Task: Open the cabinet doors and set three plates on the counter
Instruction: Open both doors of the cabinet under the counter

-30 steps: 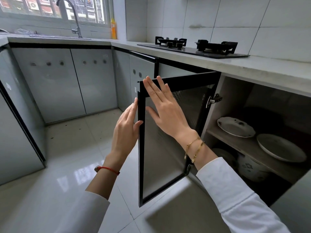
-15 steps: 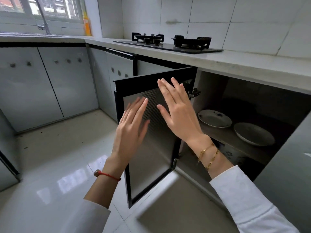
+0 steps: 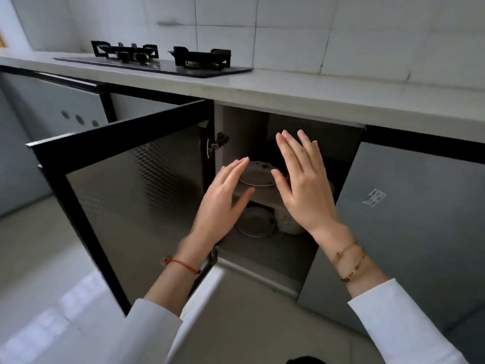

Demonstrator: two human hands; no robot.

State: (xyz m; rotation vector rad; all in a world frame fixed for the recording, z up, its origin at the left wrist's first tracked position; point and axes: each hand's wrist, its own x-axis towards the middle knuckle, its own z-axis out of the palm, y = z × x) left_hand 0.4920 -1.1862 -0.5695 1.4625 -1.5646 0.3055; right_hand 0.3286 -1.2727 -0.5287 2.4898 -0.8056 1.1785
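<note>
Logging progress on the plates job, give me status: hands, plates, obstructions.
Left hand and right hand open, empty, at cabinet mouth. Left cabinet door swung wide. Plate on shelf, untouched. Counter bare of plates. Right hand hides shelf's right side.

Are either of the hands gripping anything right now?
Nothing is held. The left hand and right hand are both open and flat in front of the open cabinet, clear of the black-framed glass door.
</note>
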